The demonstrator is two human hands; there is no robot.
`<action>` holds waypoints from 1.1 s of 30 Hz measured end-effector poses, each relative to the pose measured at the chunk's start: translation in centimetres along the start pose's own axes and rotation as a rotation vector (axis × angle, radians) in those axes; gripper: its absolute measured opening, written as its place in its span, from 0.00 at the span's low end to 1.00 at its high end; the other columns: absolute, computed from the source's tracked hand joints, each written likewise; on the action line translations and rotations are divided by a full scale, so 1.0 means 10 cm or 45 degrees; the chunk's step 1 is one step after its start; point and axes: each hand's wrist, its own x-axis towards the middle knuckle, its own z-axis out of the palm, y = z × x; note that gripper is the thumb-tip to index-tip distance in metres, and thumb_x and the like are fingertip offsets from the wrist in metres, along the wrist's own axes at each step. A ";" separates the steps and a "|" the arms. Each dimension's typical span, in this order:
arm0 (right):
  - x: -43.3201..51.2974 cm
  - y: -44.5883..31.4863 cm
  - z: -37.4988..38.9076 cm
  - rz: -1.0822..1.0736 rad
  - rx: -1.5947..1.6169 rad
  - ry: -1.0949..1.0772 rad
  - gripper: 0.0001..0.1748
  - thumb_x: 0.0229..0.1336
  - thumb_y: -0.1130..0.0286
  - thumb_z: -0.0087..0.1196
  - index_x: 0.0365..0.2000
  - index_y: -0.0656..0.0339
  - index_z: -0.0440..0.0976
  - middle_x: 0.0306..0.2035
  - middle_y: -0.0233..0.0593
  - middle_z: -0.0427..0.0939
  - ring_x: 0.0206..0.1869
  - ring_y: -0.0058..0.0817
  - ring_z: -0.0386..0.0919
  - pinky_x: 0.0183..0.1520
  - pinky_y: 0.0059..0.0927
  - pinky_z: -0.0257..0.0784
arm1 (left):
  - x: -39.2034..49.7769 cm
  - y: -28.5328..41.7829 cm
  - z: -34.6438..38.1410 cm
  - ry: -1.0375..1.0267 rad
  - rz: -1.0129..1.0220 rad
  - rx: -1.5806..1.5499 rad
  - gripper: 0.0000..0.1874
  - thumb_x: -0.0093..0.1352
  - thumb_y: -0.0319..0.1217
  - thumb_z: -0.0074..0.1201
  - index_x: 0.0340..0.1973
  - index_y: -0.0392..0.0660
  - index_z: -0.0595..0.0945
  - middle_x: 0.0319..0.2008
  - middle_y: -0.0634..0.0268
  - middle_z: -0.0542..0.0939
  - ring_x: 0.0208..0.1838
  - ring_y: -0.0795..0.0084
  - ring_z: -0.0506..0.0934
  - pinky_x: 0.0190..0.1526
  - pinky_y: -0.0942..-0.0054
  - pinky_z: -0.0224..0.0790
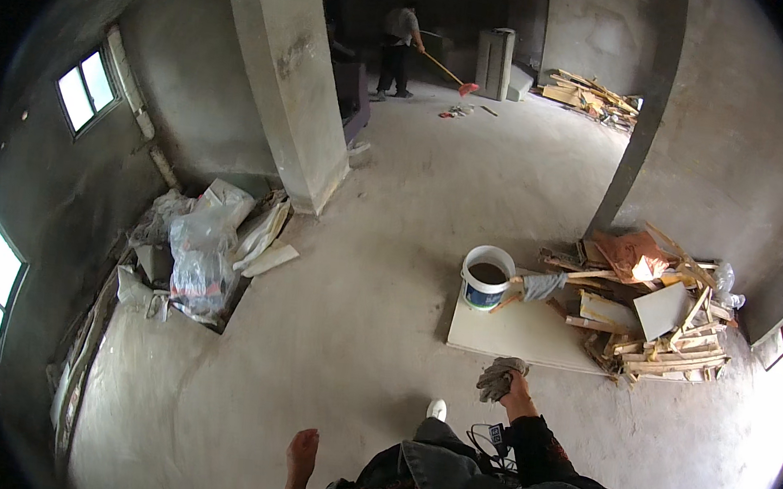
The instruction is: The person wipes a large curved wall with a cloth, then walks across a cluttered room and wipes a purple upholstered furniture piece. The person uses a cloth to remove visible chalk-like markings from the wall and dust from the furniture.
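My right hand (519,394) is closed on a crumpled grey cloth (502,378), held over the concrete floor just short of a pale board (523,333). On that board stands a white plastic bucket (486,298) with dark contents, and a grey rag (543,286) hangs over a wooden stick beside it. My left hand (304,446) hangs low at my left side, its fingers curled, with nothing visible in it. A white shoe (437,409) shows below me between the hands.
Scrap wood (675,360) is heaped at the right under an orange-brown bag (631,255). Plastic-wrapped rubbish (202,256) fills the left corner by a concrete pillar (294,82). Far off, a person (399,49) holds a long-handled broom (468,89). More wood (586,94) lies behind.
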 end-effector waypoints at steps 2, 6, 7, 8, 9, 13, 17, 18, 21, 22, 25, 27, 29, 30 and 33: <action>0.42 -0.07 0.30 0.063 0.050 0.150 0.14 0.58 0.71 0.39 0.39 0.69 0.70 0.33 0.50 0.75 0.34 0.44 0.76 0.35 0.47 0.76 | 0.42 0.12 0.12 0.009 -0.016 -0.014 0.11 0.65 0.30 0.49 0.41 0.39 0.77 0.37 0.57 0.79 0.39 0.67 0.77 0.42 0.71 0.69; 1.13 -0.35 0.80 0.022 -0.060 -0.111 0.15 0.59 0.69 0.39 0.40 0.68 0.69 0.33 0.48 0.75 0.36 0.42 0.76 0.37 0.46 0.75 | 1.11 0.43 0.34 0.059 0.034 0.034 0.11 0.66 0.31 0.49 0.42 0.39 0.77 0.36 0.57 0.79 0.39 0.67 0.77 0.41 0.71 0.69; 1.29 -0.40 0.90 -0.071 -0.197 -0.165 0.15 0.59 0.69 0.38 0.40 0.68 0.69 0.33 0.48 0.76 0.35 0.42 0.76 0.36 0.45 0.76 | 1.26 0.52 0.38 0.097 0.066 0.056 0.12 0.66 0.31 0.49 0.42 0.39 0.77 0.36 0.57 0.79 0.39 0.67 0.77 0.41 0.71 0.69; 1.44 -0.45 0.99 -0.159 -0.338 -0.222 0.16 0.60 0.68 0.37 0.40 0.68 0.69 0.32 0.48 0.76 0.35 0.42 0.76 0.35 0.45 0.76 | 1.40 0.61 0.43 0.080 0.059 0.038 0.12 0.66 0.31 0.49 0.42 0.39 0.77 0.36 0.57 0.79 0.40 0.67 0.77 0.41 0.71 0.69; 1.60 -0.51 1.08 -0.289 -0.532 -0.275 0.16 0.60 0.68 0.36 0.40 0.68 0.69 0.32 0.48 0.76 0.34 0.42 0.77 0.34 0.45 0.77 | 1.54 0.70 0.48 0.070 0.067 0.013 0.12 0.66 0.32 0.49 0.42 0.40 0.77 0.36 0.58 0.79 0.40 0.67 0.77 0.41 0.71 0.69; 2.24 -0.71 1.36 0.070 -0.266 -0.246 0.16 0.58 0.66 0.40 0.40 0.64 0.71 0.37 0.46 0.77 0.40 0.41 0.76 0.40 0.42 0.75 | 2.17 1.00 0.62 -0.016 -0.094 0.051 0.13 0.67 0.32 0.49 0.43 0.36 0.75 0.39 0.59 0.77 0.42 0.70 0.76 0.44 0.72 0.69; 2.73 -0.73 1.51 0.002 -0.153 -0.412 0.15 0.56 0.67 0.40 0.38 0.63 0.72 0.33 0.47 0.78 0.33 0.42 0.77 0.35 0.44 0.75 | 2.94 1.08 0.74 -0.015 -0.049 0.119 0.11 0.65 0.29 0.50 0.41 0.39 0.77 0.35 0.59 0.79 0.40 0.70 0.77 0.40 0.73 0.69; 2.89 -0.70 1.57 -0.037 -0.160 -0.380 0.14 0.56 0.67 0.40 0.37 0.63 0.73 0.31 0.46 0.78 0.32 0.42 0.77 0.35 0.44 0.76 | 3.16 1.07 0.77 -0.019 -0.028 0.102 0.10 0.65 0.29 0.50 0.41 0.39 0.77 0.35 0.59 0.79 0.39 0.71 0.77 0.40 0.73 0.69; 3.36 -0.64 1.80 -0.034 -0.122 -0.095 0.14 0.56 0.67 0.40 0.36 0.61 0.73 0.31 0.45 0.78 0.32 0.43 0.77 0.35 0.44 0.75 | 3.94 1.01 0.82 -0.053 0.035 0.048 0.12 0.67 0.32 0.49 0.42 0.38 0.77 0.36 0.57 0.79 0.42 0.69 0.76 0.41 0.72 0.70; 3.50 -0.63 1.89 -0.011 -0.056 0.043 0.14 0.56 0.68 0.41 0.39 0.60 0.73 0.34 0.45 0.78 0.36 0.42 0.77 0.38 0.44 0.75 | 4.19 1.00 0.83 -0.080 -0.041 0.053 0.14 0.67 0.34 0.49 0.43 0.38 0.76 0.37 0.56 0.79 0.43 0.68 0.76 0.42 0.71 0.70; 3.90 -0.63 2.29 0.041 -0.079 -0.055 0.16 0.55 0.68 0.42 0.42 0.61 0.71 0.39 0.46 0.76 0.42 0.41 0.75 0.43 0.45 0.73 | 4.91 1.11 0.79 -0.133 0.030 0.137 0.14 0.68 0.35 0.48 0.43 0.38 0.76 0.38 0.55 0.78 0.44 0.66 0.76 0.42 0.69 0.70; 4.03 -0.60 2.55 -0.259 -0.471 0.114 0.19 0.53 0.67 0.47 0.45 0.63 0.69 0.46 0.47 0.72 0.50 0.42 0.70 0.49 0.44 0.68 | 5.38 1.23 0.76 -0.107 0.108 0.180 0.11 0.66 0.31 0.49 0.41 0.40 0.77 0.36 0.56 0.79 0.40 0.68 0.77 0.40 0.71 0.70; 4.13 -0.60 2.80 -0.692 -1.400 0.053 0.22 0.49 0.67 0.52 0.46 0.64 0.68 0.47 0.48 0.71 0.51 0.43 0.69 0.52 0.42 0.66 | 5.80 1.34 0.76 -0.094 0.163 0.184 0.10 0.65 0.29 0.50 0.41 0.41 0.78 0.36 0.56 0.79 0.38 0.68 0.78 0.39 0.72 0.70; 4.22 -0.58 2.95 -0.671 -1.415 0.078 0.23 0.48 0.67 0.53 0.46 0.65 0.67 0.47 0.48 0.71 0.51 0.43 0.68 0.53 0.41 0.65 | 6.00 1.38 0.74 -0.100 0.172 0.182 0.10 0.65 0.29 0.50 0.41 0.41 0.78 0.36 0.56 0.79 0.38 0.67 0.78 0.39 0.71 0.70; 4.64 -0.58 3.46 -0.023 0.093 0.246 0.26 0.45 0.69 0.56 0.47 0.65 0.66 0.47 0.49 0.71 0.51 0.43 0.68 0.54 0.39 0.65 | 6.49 1.46 0.73 -0.116 0.139 0.095 0.10 0.65 0.30 0.50 0.40 0.41 0.78 0.36 0.56 0.79 0.38 0.66 0.78 0.39 0.71 0.70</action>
